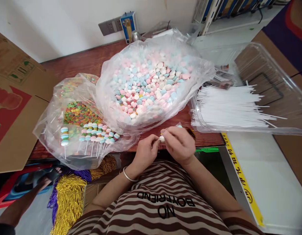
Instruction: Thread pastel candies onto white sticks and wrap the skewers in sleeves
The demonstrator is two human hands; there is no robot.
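Observation:
My left hand (pixel 146 150) and my right hand (pixel 180 143) meet at the table's front edge, both with fingers pinched. A small white candy (pixel 161 138) shows between them, at the fingertips of my right hand. What my left fingertips hold is hidden. Just beyond my hands lies a large clear bag of pink, white and blue candies (pixel 156 81). To the left, candy skewers (pixel 99 133) with stacked pastel pieces on white sticks rest on a second plastic bag, which contains colourful ring-shaped sweets (pixel 79 114).
A clear plastic tray (pixel 241 131) full of white sticks (pixel 229 106) stands on the right. Cardboard boxes (pixel 18 98) rise at the left. Gold bead strings (pixel 70 195) hang below the table, near another person's arm (pixel 25 202). A blue box (pixel 128 26) stands by the wall.

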